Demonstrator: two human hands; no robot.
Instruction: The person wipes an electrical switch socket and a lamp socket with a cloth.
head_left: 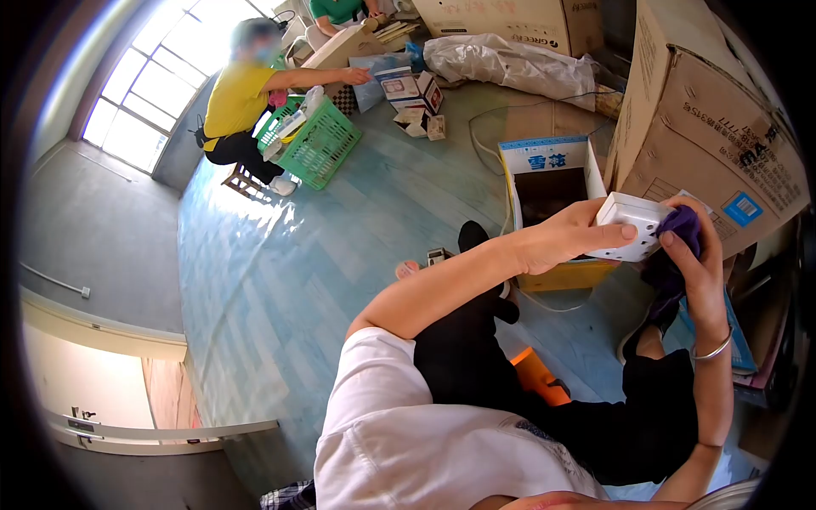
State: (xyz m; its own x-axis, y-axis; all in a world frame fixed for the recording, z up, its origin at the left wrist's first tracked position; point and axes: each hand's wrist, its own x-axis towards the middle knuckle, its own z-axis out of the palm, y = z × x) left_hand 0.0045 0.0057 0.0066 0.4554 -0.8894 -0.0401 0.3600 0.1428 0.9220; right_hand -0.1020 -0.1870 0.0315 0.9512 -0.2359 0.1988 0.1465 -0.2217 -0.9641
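My left hand (565, 236) grips the near end of a small white box-shaped object (631, 223) with dark dots on its side. My right hand (699, 255) pinches a dark purple cloth (682, 228) against the object's other end. Part of the cloth hangs down below the fingers. Just beneath my hands stands an open carton (551, 155) with blue lettering and a yellow lower side; its inside is dark. An orange item (535, 374) lies on the floor between my legs.
Large cardboard boxes (705, 127) stand at the right. A person in yellow (234, 102) sits on a stool, one arm stretched out beside a green basket (319, 144). Another person in green (336, 10) is at the top. Small boxes (416, 93) and a plastic-wrapped bundle (510, 64) lie behind.
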